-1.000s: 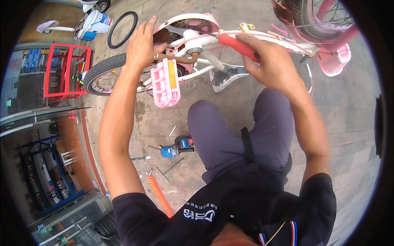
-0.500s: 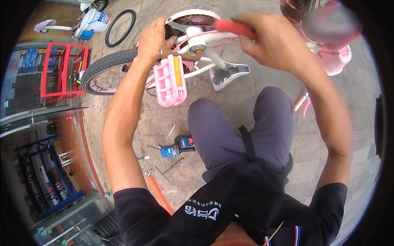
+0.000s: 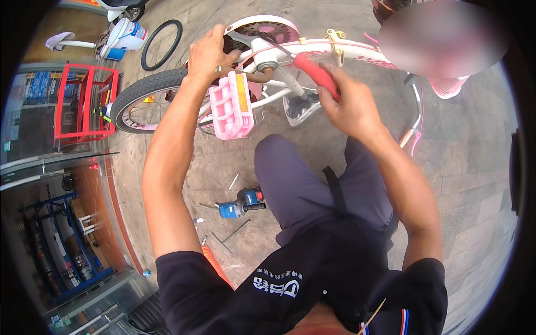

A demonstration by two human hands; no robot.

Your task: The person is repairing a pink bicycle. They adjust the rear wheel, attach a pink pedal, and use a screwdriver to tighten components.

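Note:
A small pink and white bicycle (image 3: pixel 357 53) lies upside down on the pavement in front of me. My left hand (image 3: pixel 207 53) grips its crank area, just above the pink pedal (image 3: pixel 230 106) with an orange reflector. My right hand (image 3: pixel 349 103) is closed around the red handle of a screwdriver (image 3: pixel 314 73), whose shaft points up-left toward the crank hub (image 3: pixel 262 56). The chainring guard (image 3: pixel 262 25) arcs above the hub.
The bicycle's rear tyre (image 3: pixel 137 95) is at the left. A blue power drill (image 3: pixel 241 204), hex keys and a bolt lie on the ground by my knee. A red rack (image 3: pixel 84 100), a loose black tyre (image 3: pixel 161 43) and a white bucket (image 3: pixel 129 36) stand further left. A blue shelf (image 3: pixel 56 245) is lower left.
The view shifted, so the bicycle sits more centrally. My right hand with the red-handled screwdriver came down and left toward the crank hub. My left hand stayed on the crank.

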